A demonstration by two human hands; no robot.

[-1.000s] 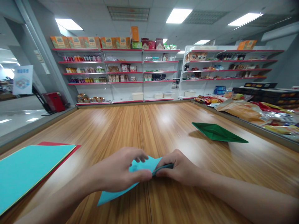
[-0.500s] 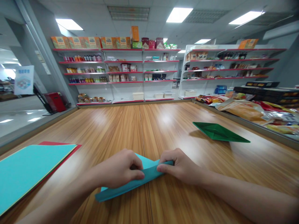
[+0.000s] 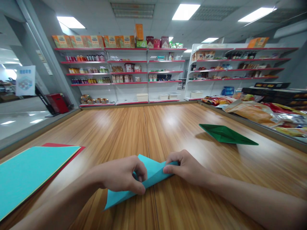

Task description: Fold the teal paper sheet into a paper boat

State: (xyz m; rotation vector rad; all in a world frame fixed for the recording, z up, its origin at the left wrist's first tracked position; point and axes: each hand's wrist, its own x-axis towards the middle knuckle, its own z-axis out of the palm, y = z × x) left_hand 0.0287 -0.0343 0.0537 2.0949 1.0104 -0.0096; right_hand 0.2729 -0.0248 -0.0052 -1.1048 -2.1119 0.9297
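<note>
A turquoise sheet of paper (image 3: 151,172), partly folded, lies on the wooden table (image 3: 148,127) right in front of me. My left hand (image 3: 122,174) is curled over its left part, thumb and fingers pinching the fold. My right hand (image 3: 187,167) pinches the paper's right corner with its fingertips. A point of the sheet sticks up between the two hands, and its lower left corner lies flat toward me.
A folded green paper boat (image 3: 226,134) sits on the table at the right. A stack of coloured sheets (image 3: 31,172), turquoise on top, lies at the left. Snack bags (image 3: 259,113) fill a bin along the right edge. Store shelves (image 3: 124,73) line the back wall.
The fold has been reworked: a flap that was pressed flat now rises to a point between my hands. My left hand has shifted slightly toward me; the right stays at the corner.
</note>
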